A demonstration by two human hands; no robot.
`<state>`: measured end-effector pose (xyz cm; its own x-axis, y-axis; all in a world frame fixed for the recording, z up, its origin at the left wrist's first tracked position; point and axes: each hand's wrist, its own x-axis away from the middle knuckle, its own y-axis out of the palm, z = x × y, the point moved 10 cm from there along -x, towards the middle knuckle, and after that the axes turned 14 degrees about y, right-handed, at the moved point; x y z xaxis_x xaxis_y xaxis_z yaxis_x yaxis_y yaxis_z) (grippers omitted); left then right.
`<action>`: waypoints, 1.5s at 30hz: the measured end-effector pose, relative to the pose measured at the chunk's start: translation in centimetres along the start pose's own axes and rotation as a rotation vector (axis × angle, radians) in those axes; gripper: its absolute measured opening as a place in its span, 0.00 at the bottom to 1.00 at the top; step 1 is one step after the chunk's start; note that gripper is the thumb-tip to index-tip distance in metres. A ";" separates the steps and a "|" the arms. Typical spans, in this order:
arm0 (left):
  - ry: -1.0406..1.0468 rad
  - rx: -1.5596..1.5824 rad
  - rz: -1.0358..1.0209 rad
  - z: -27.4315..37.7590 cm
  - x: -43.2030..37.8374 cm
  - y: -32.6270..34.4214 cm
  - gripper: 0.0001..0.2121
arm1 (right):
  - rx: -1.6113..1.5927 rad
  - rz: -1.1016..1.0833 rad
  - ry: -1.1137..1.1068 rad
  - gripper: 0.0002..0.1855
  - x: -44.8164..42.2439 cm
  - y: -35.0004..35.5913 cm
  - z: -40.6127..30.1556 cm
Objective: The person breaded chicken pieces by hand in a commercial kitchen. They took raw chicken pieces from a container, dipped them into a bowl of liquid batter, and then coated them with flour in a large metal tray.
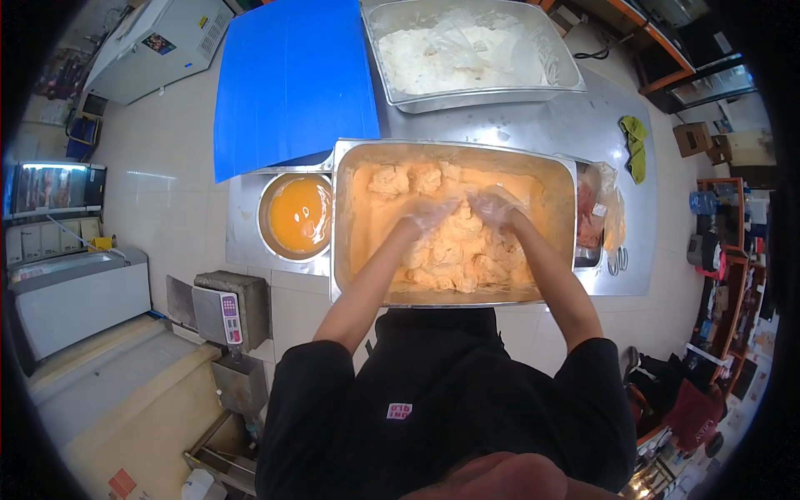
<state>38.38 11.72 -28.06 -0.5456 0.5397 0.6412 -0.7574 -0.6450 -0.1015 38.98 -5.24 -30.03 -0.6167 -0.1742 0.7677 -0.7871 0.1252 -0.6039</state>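
A deep steel pan [454,148] before me holds orange-tinted flour [375,234] and several lumpy coated pieces [459,247], possibly battered meat. My left hand [431,212], in a thin clear plastic glove, reaches in at the upper left of the main heap. On the other side of that heap is my right hand [497,205], gloved the same way. Both sets of fingertips point toward each other at the top of the heap. Blur and the plastic hide whether either hand grips a piece. More coated pieces [390,180] sit along the pan's far side.
Left of the pan stands a round bowl of orange-yellow liquid [300,212]. Behind are a blue sheet [297,87] and a tray of white flour [462,50]. Bagged meat [589,215] and a green cloth [635,147] lie right on the steel table [600,115].
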 end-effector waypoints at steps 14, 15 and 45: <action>-0.079 0.455 0.683 -0.9 3.0 -6.8 0.31 | -0.482 0.006 0.033 0.37 -2.2 -3.7 -5.2; -0.062 0.509 0.731 -5.8 -1.0 -6.6 0.31 | -0.332 -0.024 0.025 0.40 -2.8 -3.8 -8.3; 0.257 0.322 0.454 -6.5 -3.8 -5.2 0.36 | -0.223 0.264 0.226 0.41 1.6 -6.7 -4.6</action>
<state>42.00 16.53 -34.93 -0.8881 0.2596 0.3794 -0.3039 -0.9508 -0.0608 43.16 -1.85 -23.76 -0.7650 0.1078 0.6350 -0.5687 0.3497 -0.7445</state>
